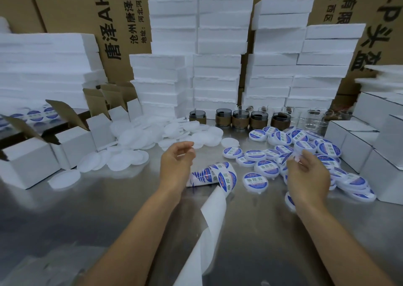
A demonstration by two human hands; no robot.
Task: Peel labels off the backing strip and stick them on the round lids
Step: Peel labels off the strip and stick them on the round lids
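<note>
A roll of blue-and-white labels (210,174) lies on the steel table, and its bare white backing strip (209,224) trails toward me. My left hand (176,161) hovers just left of the roll, fingers loosely curled and holding nothing. Plain white round lids (139,137) are heaped at the centre left. Labelled lids (305,143) are piled at the right, with one lone labelled lid (255,182) nearer me. My right hand (307,172) is at the near edge of that pile and pinches a tilted labelled lid (284,159) with its fingertips.
Open white cartons (72,141) stand at the left and closed ones (359,146) at the right. White foam blocks (216,78) are stacked high behind. A row of glass cups with brown sleeves (239,120) stands in front of them. The steel tabletop (98,209) stretches toward me.
</note>
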